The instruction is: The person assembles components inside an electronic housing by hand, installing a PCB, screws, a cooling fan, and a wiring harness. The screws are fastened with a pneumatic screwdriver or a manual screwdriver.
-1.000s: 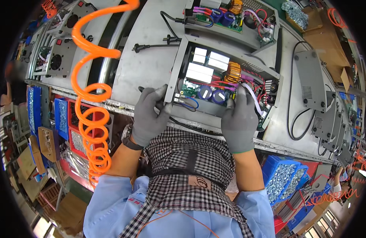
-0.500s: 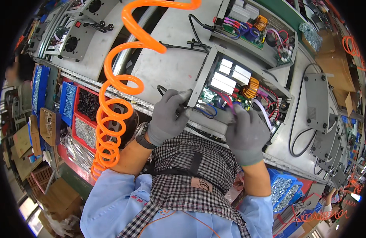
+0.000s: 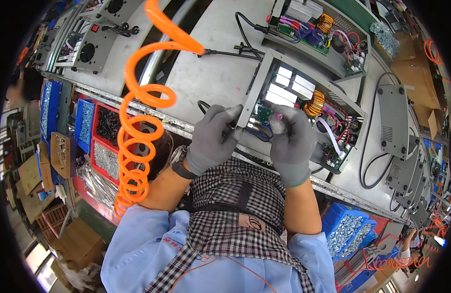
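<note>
A grey metal case (image 3: 248,108) lies without its cover on the bench, showing white heat sinks, a copper-wound coil (image 3: 314,104) and coloured wires. Grey work gloves cover both my hands. My left hand (image 3: 214,139) is closed at the case's left end panel, its fingertips against the panel's outer side; a black cord runs behind it. Over the near part of the case, my right hand (image 3: 293,141) pinches a purple-tipped wire (image 3: 279,116) between thumb and forefinger. The hand hides part of the circuit board and the wire's run. Blue wires (image 3: 258,131) show between the two hands.
A coiled orange air hose (image 3: 146,95) hangs at left. Behind stands a second uncovered case (image 3: 328,63). Grey covers with cords (image 3: 394,117) lie at right. Red bins (image 3: 107,158) and blue bins of small metal parts (image 3: 343,232) sit along the near side.
My right hand has moved left and inward over the case, and a purple wire tip now shows in its fingers. My left hand stays at the end panel.
</note>
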`<state>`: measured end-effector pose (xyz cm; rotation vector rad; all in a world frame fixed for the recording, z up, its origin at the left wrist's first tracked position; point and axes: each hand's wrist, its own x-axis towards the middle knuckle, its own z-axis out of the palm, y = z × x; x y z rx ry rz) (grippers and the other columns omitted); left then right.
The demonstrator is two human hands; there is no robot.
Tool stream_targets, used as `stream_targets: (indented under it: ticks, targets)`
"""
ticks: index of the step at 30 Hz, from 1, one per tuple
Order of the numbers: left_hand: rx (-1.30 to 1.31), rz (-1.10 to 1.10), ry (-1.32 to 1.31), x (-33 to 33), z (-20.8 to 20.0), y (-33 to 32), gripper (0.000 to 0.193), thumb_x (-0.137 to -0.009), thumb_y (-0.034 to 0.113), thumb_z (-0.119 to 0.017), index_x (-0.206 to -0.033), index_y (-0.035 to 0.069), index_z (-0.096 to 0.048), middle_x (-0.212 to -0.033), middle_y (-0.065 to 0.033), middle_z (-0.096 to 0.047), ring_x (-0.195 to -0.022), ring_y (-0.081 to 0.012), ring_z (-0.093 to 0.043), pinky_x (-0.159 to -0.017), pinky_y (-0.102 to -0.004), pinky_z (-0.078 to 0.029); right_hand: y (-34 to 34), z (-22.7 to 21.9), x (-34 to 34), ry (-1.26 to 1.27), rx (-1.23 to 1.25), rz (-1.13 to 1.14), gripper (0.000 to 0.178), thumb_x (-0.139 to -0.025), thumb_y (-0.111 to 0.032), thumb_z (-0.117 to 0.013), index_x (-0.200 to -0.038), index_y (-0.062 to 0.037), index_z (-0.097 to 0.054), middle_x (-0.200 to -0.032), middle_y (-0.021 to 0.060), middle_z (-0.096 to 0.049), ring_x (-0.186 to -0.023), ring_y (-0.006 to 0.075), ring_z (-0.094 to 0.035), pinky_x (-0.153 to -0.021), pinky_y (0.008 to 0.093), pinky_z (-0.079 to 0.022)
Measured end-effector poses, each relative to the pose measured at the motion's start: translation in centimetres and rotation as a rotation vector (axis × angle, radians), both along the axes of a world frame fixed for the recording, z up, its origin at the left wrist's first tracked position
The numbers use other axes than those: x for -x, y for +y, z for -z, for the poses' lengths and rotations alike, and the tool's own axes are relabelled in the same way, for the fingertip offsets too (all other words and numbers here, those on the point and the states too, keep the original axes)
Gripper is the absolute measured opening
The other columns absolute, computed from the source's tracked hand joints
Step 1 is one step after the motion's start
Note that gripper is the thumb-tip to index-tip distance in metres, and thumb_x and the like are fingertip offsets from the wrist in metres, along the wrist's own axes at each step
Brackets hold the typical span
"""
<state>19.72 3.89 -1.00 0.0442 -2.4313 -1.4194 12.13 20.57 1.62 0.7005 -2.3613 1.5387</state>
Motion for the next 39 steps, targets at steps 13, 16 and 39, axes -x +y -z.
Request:
stream_targets:
  ticks: [13,16,39]
  targets:
    - [0.039,0.052,-0.014,0.2,-0.3,-0.4,0.047,-0.077,-0.002,-0.066,-0.123,-0.003,-0.056,-0.092,-0.0105,-0.054,-0.067,-0.0145,-0.055,-0.060,-0.0260,-0.048,0.8,-2.4,0.1,0.072,-0.612,-0.205,0.027,-0.070,-0.010,-0.067,-0.097,-0.0087,-0.067,-0.080,0.0116,-0.059,-0.061,0.0278,-0.061,-0.052,0.0370,-0.049]
    - [0.035,0.051,-0.004,0.2,-0.3,-0.3,0.047,-0.077,-0.002,-0.066,-0.123,-0.004,-0.056,-0.092,-0.0106,-0.054,-0.066,-0.0149,-0.055,-0.060,-0.0264,-0.048,0.7,-2.2,0.4,0.049,-0.553,-0.197,0.020,-0.072,-0.011,-0.066,-0.092,-0.0081,-0.068,-0.081,0.0130,-0.060,-0.060,0.0288,-0.062,-0.052,0.0383,-0.049]
    - [-0.051,-0.026,0.031,-0.5,0.2,0.3,0.041,-0.076,-0.001,-0.068,-0.117,-0.001,-0.062,-0.091,-0.0125,-0.060,-0.064,-0.0186,-0.060,-0.056,-0.0259,-0.050,4.3,-1.5,-1.2,0.052,-0.426,0.193,0.019,-0.075,-0.011,-0.076,-0.093,-0.0081,-0.070,-0.082,0.0119,-0.065,-0.066,0.0267,-0.063,-0.058,0.0333,-0.050]
